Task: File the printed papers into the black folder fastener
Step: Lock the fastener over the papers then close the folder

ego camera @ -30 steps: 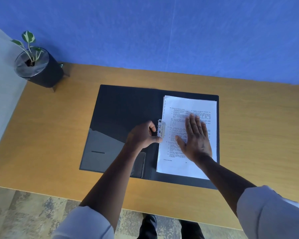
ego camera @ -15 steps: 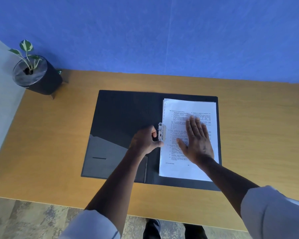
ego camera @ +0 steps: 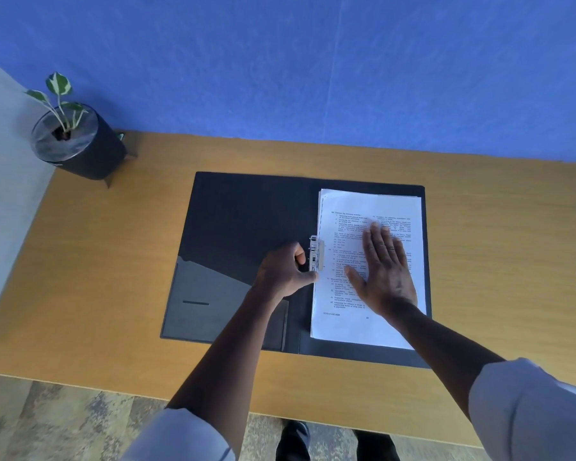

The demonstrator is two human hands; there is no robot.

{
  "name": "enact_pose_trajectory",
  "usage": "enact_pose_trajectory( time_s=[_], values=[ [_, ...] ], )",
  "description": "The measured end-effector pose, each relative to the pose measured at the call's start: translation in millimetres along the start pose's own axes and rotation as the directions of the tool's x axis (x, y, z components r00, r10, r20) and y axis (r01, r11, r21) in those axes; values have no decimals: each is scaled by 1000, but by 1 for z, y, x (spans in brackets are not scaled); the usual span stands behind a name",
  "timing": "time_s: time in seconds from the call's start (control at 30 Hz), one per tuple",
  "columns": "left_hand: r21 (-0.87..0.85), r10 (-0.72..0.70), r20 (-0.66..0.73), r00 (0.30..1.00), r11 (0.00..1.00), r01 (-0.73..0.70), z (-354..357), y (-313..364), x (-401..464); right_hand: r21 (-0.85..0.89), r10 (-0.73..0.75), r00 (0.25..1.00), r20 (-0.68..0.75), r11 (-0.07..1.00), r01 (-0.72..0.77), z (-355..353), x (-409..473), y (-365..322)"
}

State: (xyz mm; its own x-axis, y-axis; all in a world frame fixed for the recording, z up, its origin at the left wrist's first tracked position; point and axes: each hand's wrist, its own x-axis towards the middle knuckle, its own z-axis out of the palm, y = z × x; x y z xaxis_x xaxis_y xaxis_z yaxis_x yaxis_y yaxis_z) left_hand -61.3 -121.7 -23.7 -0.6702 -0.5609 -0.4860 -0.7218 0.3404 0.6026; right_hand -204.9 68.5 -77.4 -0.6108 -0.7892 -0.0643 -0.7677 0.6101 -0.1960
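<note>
Sleeves frame the near desk edge (ego camera: 280, 390), and my left hand (ego camera: 285, 272) pinches the metal fastener (ego camera: 315, 257) at the open black folder (ego camera: 246, 227) spine. My right hand (ego camera: 384, 271) lies spread flat on one stack of printed papers (ego camera: 369, 327) filling the folder's right half. One potted plant (ego camera: 77, 141) stands well apart at the far left corner, bare wood all round.

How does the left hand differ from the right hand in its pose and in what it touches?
The left hand is curled, its fingertips at the metal fastener; the right hand lies flat, fingers spread. The left sits over the black folder, the right on the printed papers. Both arms have rolled-up pale sleeves.
</note>
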Motion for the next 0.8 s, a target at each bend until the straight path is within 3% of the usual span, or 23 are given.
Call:
enact_pose_trajectory(
  time_s=[0.27, 0.4, 0.57, 0.67, 0.8],
  values=[
    [-136, -11, -84, 996, 991, -1, 2, -5, -9, 5, 1, 1000, -7, 1000, -1, -1, -1, -1],
    [-152, -4, -204, 979, 988, -27, 7, -12, -18, 4, 8, 1000, 2, 1000, -8, -3, 0, -2],
    [-41, 1, -414, 910, 999, -20, 12, -31, -35, 0, 5, 1000, 16, 1000, -5, -5, 0, -4],
    [0, -52, -506, 861, 998, 60, 17, -37, -48, -3, 6, 1000, 24, 1000, -6, -5, 0, -4],
    [-10, -223, -592, 775, 963, 270, 26, -38, -67, -10, -3, 1000, 20, 1000, 4, -4, 0, -3]
  ],
)
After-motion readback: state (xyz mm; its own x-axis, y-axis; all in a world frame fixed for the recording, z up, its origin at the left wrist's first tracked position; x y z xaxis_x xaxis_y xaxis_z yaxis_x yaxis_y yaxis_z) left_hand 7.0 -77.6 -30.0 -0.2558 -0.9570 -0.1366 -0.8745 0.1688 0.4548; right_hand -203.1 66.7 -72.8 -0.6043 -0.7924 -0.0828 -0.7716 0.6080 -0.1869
